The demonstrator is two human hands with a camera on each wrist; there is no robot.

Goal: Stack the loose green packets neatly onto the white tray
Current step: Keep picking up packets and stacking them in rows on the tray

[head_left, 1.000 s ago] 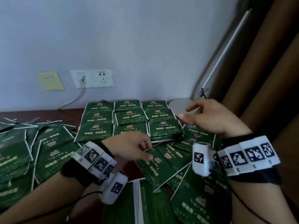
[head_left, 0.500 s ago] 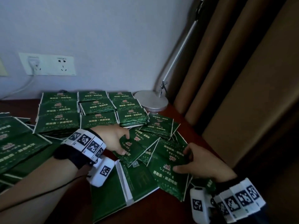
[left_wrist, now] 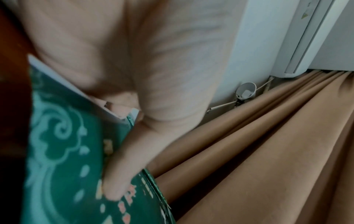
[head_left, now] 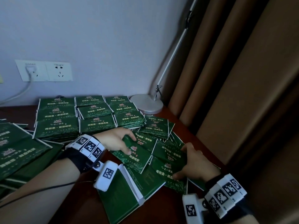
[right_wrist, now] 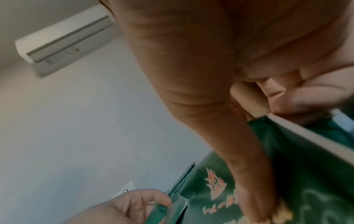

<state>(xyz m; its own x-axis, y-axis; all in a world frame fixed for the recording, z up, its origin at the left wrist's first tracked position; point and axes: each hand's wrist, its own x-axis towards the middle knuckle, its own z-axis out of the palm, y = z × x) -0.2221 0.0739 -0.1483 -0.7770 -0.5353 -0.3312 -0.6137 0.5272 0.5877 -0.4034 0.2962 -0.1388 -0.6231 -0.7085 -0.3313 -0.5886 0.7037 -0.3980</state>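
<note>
Here both hands are busy in the loose heap of packets (head_left: 163, 139) that lies just in front of the lamp base (head_left: 146, 103). The left hand (head_left: 116, 141) pinches one packet (head_left: 134, 155), thumb on its printed face and fingers curled under its far edge. The right hand (head_left: 194, 164), on the side of the heap farther from the lamp base, clamps another packet (head_left: 171, 164) the same way.

The neat stacks (head_left: 87, 117) stand just beside the lamp base, against the wall; the white tray itself I cannot make out under them. The step in hand looks like gathering loose packets to add to those stacks. To do it well, I would lift each packet clear of its neighbours, since they overlap and a drag would likely scatter them, then square the two together, printed side up, before setting them on a stack with edges flush.

The head view alone shows the heap, the stacks, and an open green box (head_left: 129, 191) lying on the near side of the heap from the lamp base. The left wrist view shows the thumb (left_wrist: 118, 181) pressed flat on the print. The right wrist view shows its fingers (right_wrist: 306, 97) curled over the packet's white edge, and an air conditioner (right_wrist: 65, 34) high on the wall.
</note>
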